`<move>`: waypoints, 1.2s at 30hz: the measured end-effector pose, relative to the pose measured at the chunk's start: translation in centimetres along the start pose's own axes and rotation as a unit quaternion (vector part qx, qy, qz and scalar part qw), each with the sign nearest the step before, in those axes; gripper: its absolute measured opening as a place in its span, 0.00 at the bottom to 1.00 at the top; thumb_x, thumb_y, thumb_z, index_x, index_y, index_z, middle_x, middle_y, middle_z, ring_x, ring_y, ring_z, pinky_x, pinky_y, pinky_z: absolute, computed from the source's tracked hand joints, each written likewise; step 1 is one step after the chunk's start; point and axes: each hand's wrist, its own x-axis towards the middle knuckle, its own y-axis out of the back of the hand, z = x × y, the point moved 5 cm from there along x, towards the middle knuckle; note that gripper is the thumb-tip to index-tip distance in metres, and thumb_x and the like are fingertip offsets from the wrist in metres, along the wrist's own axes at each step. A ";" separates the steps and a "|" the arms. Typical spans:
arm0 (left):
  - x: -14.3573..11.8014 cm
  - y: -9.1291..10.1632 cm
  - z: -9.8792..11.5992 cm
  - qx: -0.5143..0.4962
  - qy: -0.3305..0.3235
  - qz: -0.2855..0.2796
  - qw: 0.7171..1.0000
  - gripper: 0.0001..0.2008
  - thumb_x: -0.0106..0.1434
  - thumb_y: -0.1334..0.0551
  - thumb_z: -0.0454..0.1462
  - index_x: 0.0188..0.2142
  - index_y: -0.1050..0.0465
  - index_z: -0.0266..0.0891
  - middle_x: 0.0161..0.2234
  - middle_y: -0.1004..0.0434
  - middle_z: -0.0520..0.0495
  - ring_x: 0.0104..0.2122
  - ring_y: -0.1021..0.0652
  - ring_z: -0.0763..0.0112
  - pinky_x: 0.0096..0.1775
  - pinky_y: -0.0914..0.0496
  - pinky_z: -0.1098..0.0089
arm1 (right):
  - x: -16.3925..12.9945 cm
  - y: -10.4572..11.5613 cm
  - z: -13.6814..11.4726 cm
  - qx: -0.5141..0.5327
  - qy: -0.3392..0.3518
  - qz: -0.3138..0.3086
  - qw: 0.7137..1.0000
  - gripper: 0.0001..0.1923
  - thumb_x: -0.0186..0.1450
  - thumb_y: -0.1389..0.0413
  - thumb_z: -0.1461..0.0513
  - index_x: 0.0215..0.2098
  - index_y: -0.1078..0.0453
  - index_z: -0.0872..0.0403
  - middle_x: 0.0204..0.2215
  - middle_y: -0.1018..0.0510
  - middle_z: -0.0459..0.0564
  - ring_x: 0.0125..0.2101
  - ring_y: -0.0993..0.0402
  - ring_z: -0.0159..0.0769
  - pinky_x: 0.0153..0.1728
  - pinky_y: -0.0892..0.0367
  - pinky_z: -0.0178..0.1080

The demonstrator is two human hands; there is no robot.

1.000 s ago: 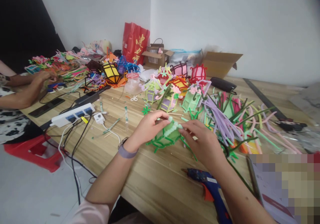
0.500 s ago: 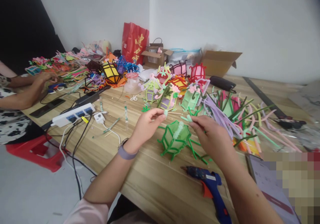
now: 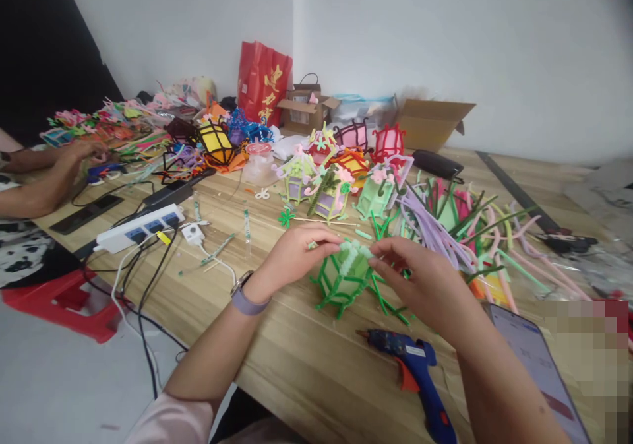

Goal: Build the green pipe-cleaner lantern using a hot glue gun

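Lantern, green (image 3: 341, 289), one: resting on the worktop (image 3: 281, 358) between both hands, apparently so that the surface bears its weight. Trim, pale green and fuzzy (image 3: 353, 251): across the lantern's top. Right hand (image 3: 424, 274): grip narrowed, thumb and fingertips pinching the trim's right end, probably to position it. Left hand (image 3: 295, 259): grip almost closed at the top's left side; whether on trim or rim, cannot tell. Glue gun, blue (image 3: 414, 363): lying near the right forearm, presumably for easy reach.
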 end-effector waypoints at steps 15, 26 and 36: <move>0.1 -0.3 0.4 0.013 -0.005 0.004 1.000 0.05 0.62 0.36 0.33 0.35 0.20 0.36 0.36 0.17 0.45 0.38 0.21 0.69 0.43 0.29 0.72 | 0.2 -0.5 -0.1 -0.006 0.035 0.014 0.999 0.05 0.65 0.48 0.64 0.34 0.30 0.53 0.26 0.24 0.47 0.25 0.27 0.34 0.26 0.35 0.34; 0.9 -0.1 -1.2 -0.052 0.087 -0.033 0.994 0.05 0.58 0.34 0.34 0.32 0.19 0.36 0.31 0.20 0.47 0.32 0.23 0.72 0.36 0.31 0.73 | 0.1 -0.6 0.0 0.002 0.053 0.030 0.998 0.07 0.67 0.48 0.63 0.35 0.28 0.53 0.26 0.23 0.48 0.25 0.27 0.34 0.24 0.34 0.34; 2.4 0.6 -1.0 -0.027 0.146 -0.121 0.981 0.06 0.55 0.35 0.34 0.30 0.18 0.35 0.29 0.17 0.48 0.30 0.23 0.72 0.33 0.33 0.75 | 0.2 -0.7 0.0 0.004 0.048 0.040 0.998 0.09 0.68 0.49 0.61 0.36 0.26 0.53 0.27 0.22 0.49 0.24 0.26 0.33 0.24 0.33 0.34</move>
